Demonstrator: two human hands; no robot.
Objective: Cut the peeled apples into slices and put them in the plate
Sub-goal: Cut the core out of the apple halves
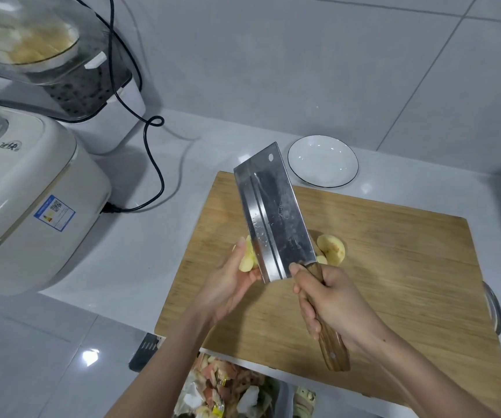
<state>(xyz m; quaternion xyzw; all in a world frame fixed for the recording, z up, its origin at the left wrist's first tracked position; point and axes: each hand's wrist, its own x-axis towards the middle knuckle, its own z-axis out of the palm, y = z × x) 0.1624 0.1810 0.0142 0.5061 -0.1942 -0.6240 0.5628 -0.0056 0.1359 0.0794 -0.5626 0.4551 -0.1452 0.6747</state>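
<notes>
The right hand [330, 300] grips the cleaver [273, 212] by its wooden handle, blade raised and tilted above the cutting board [394, 267]. The left hand [228, 285] cups an apple piece [247, 257] just left of the blade. The blade partly hides another apple piece [332, 247] lying on the board. A white plate [323, 161] sits on the worktop [152, 236] beyond the board.
</notes>
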